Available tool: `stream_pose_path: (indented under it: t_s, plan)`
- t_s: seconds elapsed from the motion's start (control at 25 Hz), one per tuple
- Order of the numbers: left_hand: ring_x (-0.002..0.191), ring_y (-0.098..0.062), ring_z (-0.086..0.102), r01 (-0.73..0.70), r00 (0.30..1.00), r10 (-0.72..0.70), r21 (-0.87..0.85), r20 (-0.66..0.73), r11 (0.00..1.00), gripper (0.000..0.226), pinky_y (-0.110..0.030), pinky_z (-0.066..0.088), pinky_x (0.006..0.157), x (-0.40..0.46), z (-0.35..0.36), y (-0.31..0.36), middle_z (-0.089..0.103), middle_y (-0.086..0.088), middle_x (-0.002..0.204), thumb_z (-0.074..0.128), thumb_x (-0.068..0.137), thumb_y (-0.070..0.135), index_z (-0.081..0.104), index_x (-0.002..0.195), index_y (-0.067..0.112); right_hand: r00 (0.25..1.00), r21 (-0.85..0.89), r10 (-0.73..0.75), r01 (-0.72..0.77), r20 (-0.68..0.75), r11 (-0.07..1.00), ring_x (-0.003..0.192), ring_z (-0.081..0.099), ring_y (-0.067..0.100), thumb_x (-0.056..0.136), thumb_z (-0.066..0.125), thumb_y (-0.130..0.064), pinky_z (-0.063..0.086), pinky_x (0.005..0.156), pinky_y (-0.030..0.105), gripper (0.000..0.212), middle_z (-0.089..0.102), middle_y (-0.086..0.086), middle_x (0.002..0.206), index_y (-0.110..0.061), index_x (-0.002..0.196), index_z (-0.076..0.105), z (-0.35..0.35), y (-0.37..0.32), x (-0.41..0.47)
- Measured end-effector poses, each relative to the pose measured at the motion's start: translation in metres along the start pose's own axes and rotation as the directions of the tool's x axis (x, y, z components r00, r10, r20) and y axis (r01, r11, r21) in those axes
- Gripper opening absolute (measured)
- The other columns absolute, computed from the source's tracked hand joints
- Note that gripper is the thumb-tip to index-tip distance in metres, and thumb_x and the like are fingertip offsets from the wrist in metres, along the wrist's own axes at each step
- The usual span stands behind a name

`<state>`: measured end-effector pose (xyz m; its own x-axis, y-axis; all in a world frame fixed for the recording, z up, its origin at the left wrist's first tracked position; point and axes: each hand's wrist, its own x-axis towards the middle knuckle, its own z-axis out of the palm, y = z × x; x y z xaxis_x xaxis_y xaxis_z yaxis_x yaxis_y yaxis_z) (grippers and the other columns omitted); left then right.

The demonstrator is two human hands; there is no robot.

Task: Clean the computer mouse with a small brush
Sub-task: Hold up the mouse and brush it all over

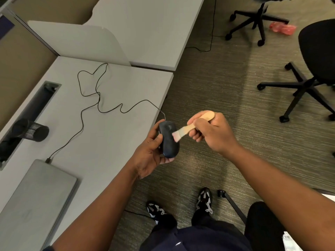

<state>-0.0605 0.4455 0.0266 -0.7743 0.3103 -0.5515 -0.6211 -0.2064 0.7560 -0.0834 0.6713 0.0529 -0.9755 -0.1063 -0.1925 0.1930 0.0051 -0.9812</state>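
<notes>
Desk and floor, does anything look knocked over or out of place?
Yes. The mesh cup lies on its side on the desk, beside the cable slot. A crumpled pink wrapper lies on the carpet.

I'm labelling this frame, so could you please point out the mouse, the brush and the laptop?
mouse (169,142): head view, top shell.
brush (188,128): head view, wooden handle.
laptop (36,200): head view, closed lid.

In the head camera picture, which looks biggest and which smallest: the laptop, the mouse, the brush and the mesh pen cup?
1. Laptop, by far.
2. Mesh pen cup and mouse: they look much alike, and the mouse is held nearer the camera, so I won't rank them.
3. Brush, partly hidden in the right hand.
</notes>
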Motion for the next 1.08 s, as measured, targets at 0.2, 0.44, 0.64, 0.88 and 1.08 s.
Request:
stream_pose_path:
  t_s: [0.2, 0.44, 0.64, 0.88, 1.08]
  plan:
    - [0.113, -0.035, 0.065, -0.014, 0.999, 0.014, -0.001, 0.036, 1.0, 0.056, -0.05, 0.059, 0.083, 0.001, -0.001, -0.002, 0.052, -0.008, 0.147, 0.055, 0.096, 0.034, 0.044, 0.151, 0.041, 0.998, -0.003, -0.032, 0.032, -0.063, 0.999, 0.074, 0.072, 0.018, 0.102, 0.054, -0.01, 0.06, 0.068, 0.031, 0.02, 0.077, 0.012, 0.084, -0.01, 0.103, 0.074, 0.004, 0.005, 0.003]
    - [0.114, -0.034, 0.066, 0.028, 1.0, -0.028, 0.021, 0.004, 0.999, 0.062, -0.055, 0.055, 0.091, 0.0, -0.007, -0.007, 0.057, -0.012, 0.144, 0.058, 0.093, 0.036, 0.044, 0.153, 0.028, 1.0, 0.012, -0.021, 0.021, -0.015, 1.0, 0.068, 0.066, 0.016, 0.101, 0.059, -0.009, 0.056, 0.061, 0.027, 0.016, 0.074, 0.012, 0.079, -0.009, 0.097, 0.075, -0.008, 0.001, 0.003]
    - [0.115, -0.033, 0.065, 0.063, 0.996, -0.065, 0.026, 0.062, 0.998, 0.069, -0.054, 0.053, 0.093, -0.001, -0.008, -0.01, 0.062, -0.01, 0.141, 0.072, 0.088, 0.04, 0.048, 0.151, 0.029, 0.983, 0.125, 0.06, -0.082, 0.173, 0.989, 0.077, 0.064, 0.019, 0.088, 0.07, -0.033, 0.057, 0.068, 0.027, 0.028, 0.072, 0.009, 0.084, -0.011, 0.105, 0.076, -0.022, -0.008, 0.024]
    - [0.108, -0.029, 0.068, 0.091, 0.989, -0.094, 0.025, 0.116, 0.996, 0.084, -0.049, 0.056, 0.086, -0.008, -0.013, -0.011, 0.068, -0.004, 0.133, 0.095, 0.065, 0.051, 0.062, 0.14, 0.035, 0.934, 0.132, 0.161, -0.212, 0.318, 0.968, 0.07, 0.06, 0.013, 0.089, 0.069, -0.029, 0.052, 0.064, 0.024, 0.028, 0.069, 0.006, 0.078, -0.005, 0.103, 0.075, -0.031, -0.001, 0.043]
    - [0.107, -0.028, 0.069, 0.119, 0.985, -0.127, 0.07, 0.12, 0.99, 0.093, -0.047, 0.057, 0.085, -0.011, -0.015, -0.011, 0.067, -0.005, 0.133, 0.093, 0.067, 0.054, 0.054, 0.148, 0.03, 0.937, -0.002, 0.181, -0.189, 0.298, 0.982, 0.068, 0.061, 0.011, 0.099, 0.067, -0.017, 0.052, 0.062, 0.023, 0.014, 0.069, 0.006, 0.078, -0.007, 0.103, 0.076, -0.024, 0.0, 0.054]
